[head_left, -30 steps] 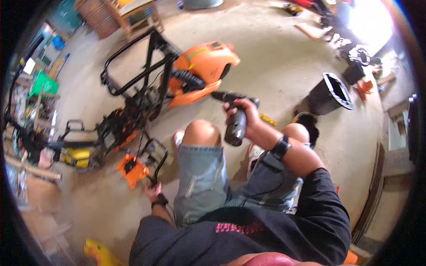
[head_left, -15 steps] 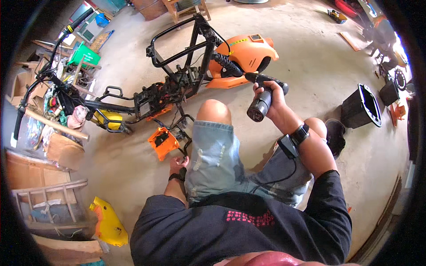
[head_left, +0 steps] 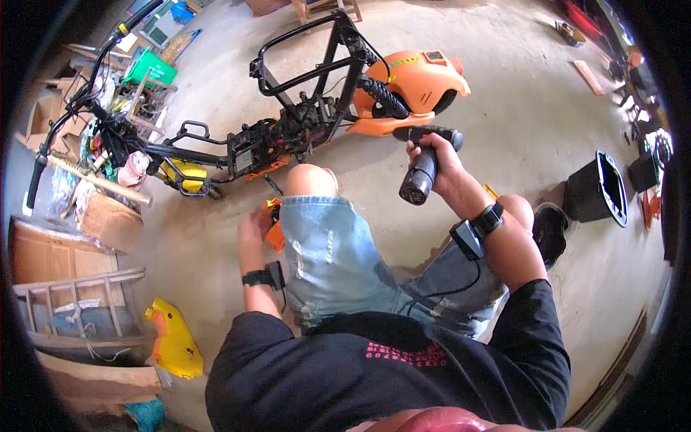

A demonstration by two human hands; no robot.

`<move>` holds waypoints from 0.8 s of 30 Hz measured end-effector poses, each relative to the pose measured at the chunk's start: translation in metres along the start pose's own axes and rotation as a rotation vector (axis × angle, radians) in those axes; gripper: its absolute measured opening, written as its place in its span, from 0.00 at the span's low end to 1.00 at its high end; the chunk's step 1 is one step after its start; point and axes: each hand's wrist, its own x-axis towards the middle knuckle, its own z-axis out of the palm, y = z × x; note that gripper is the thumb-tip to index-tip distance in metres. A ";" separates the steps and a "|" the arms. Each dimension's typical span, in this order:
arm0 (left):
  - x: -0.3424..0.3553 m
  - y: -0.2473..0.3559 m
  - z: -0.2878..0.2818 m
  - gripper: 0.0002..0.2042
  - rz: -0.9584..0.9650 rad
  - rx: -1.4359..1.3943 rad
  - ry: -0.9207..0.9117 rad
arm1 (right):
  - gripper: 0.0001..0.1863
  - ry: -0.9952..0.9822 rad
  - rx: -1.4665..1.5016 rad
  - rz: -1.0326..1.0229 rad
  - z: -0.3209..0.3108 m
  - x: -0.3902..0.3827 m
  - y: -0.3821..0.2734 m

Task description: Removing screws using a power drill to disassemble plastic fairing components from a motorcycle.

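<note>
My right hand (head_left: 443, 160) is closed round a black cordless drill (head_left: 420, 176), held above the floor beyond my knees with its nose towards the left. My left hand (head_left: 253, 229), smeared by motion, is beside my left knee at an orange plastic part (head_left: 275, 236) with some black on it. The knee hides most of that part, and I cannot tell whether my fingers grip it. Past my knees lies a stripped scooter frame (head_left: 288, 129) of black tubes, with an orange rear body cover (head_left: 410, 83) at its right end and handlebars (head_left: 93, 101) at the left.
A black plastic bin (head_left: 586, 191) stands to my right beside my shoe (head_left: 550, 234). A yellow panel (head_left: 175, 338) lies at my lower left. Wooden boards (head_left: 61, 252), a green crate (head_left: 150, 70) and clutter line the left side.
My left hand has moved up from the black tube to the orange part. My left knee has swung left, covering most of that part. The drill stays in my right hand.
</note>
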 end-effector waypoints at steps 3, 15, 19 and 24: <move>-0.021 0.089 0.057 0.09 0.232 -0.120 -0.097 | 0.18 0.029 -0.109 0.043 -0.002 0.014 -0.005; -0.031 0.080 0.355 0.06 0.104 0.336 -0.681 | 0.13 -0.051 -0.378 -0.020 0.016 0.019 0.000; -0.004 0.010 0.371 0.10 -0.306 0.422 -0.502 | 0.16 -0.038 -0.522 -0.081 0.017 0.014 0.002; -0.022 -0.020 0.376 0.19 -0.343 0.573 -0.603 | 0.16 -0.115 -0.517 -0.021 0.010 -0.002 0.004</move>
